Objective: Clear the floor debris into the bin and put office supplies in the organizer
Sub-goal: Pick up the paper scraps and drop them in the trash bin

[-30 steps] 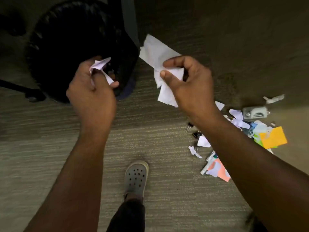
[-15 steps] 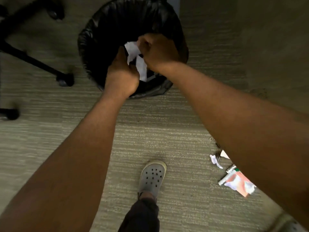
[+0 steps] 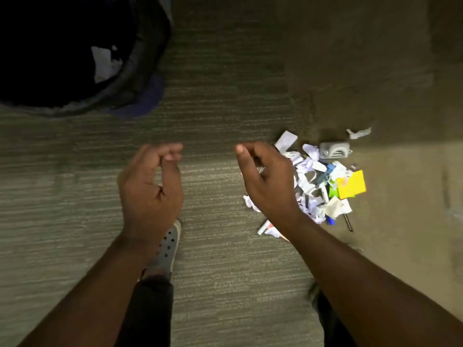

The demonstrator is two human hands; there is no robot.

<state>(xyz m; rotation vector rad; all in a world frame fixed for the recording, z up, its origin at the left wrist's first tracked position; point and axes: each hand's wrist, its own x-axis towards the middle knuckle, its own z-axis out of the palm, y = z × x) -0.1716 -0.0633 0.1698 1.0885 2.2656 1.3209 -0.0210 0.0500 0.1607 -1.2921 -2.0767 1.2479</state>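
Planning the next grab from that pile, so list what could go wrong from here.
1. Supplies are mixed into the paper scraps: a handful could carry the grey hole punch or the pen into the bin.
2. Small scraps could slip from a loose grip on the way across the carpet.

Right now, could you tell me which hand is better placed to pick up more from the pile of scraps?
The right hand: it hovers empty at the edge of the scrap pile, while the left hand is farther off, nearer the bin.

Grey perforated clog [image 3: 168,246] on striped carpet [image 3: 225,271]
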